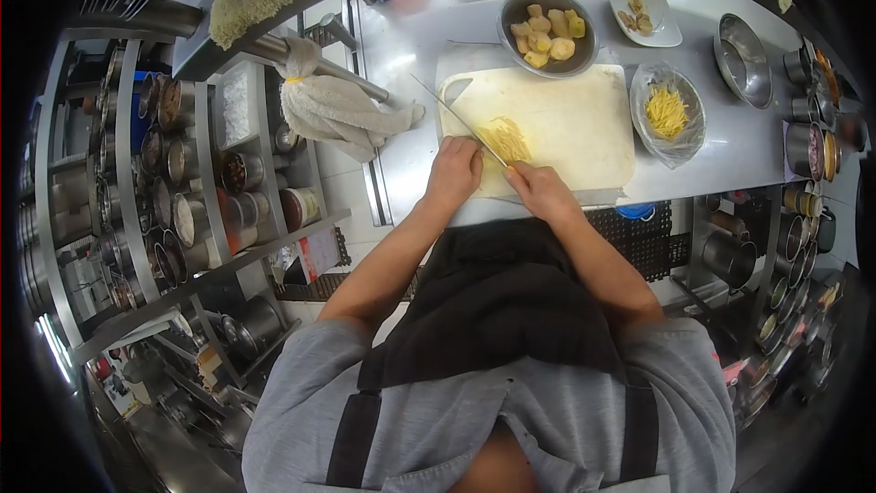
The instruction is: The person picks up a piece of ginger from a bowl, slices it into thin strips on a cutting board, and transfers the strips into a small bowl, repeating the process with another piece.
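Observation:
In the head view, my right hand [538,190] grips a kitchen knife [456,118], its long blade slanting up and left over the white cutting board [593,114]. Curled against the board left of the blade is my left hand [455,170], its fingers pressed together. What lies under those fingers is hidden. Thin yellow strips [507,139] lie fanned out on the board, just right of the blade. Beyond the board stands a metal bowl [505,26] of peeled yellowish chunks [539,44]. To its right, a plastic-lined bowl [642,137] holds more cut yellow strips [668,112].
A white dish [671,29] with small brown pieces and a metal bowl [756,82] stand at the back right. A knotted cloth [333,114] hangs from a bar at the left. Shelves of pots [187,219] flank the counter, and a rail crosses overhead.

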`<state>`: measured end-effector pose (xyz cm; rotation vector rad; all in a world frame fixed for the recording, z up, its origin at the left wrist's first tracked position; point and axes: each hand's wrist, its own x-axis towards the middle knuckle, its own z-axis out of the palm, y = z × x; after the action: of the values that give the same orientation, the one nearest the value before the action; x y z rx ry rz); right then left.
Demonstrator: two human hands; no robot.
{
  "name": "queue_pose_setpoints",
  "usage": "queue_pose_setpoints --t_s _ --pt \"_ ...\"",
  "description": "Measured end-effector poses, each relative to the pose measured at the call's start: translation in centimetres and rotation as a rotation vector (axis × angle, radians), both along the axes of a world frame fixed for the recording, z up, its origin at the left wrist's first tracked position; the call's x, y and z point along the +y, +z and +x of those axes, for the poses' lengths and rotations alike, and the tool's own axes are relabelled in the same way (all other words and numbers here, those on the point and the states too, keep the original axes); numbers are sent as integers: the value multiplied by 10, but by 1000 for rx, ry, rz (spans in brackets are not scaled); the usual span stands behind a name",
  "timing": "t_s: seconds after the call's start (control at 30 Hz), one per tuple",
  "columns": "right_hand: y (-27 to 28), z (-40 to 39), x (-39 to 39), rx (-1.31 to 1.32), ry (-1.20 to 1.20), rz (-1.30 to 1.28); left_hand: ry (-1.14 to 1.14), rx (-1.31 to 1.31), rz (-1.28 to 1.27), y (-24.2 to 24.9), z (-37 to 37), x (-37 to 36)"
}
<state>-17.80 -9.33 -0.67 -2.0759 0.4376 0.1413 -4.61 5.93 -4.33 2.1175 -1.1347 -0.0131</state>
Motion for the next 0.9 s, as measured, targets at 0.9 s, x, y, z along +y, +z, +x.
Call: queue_pose_setpoints --t_s 0.9 --pt "-2 1 4 33 -23 28 -7 34 12 0 1 1"
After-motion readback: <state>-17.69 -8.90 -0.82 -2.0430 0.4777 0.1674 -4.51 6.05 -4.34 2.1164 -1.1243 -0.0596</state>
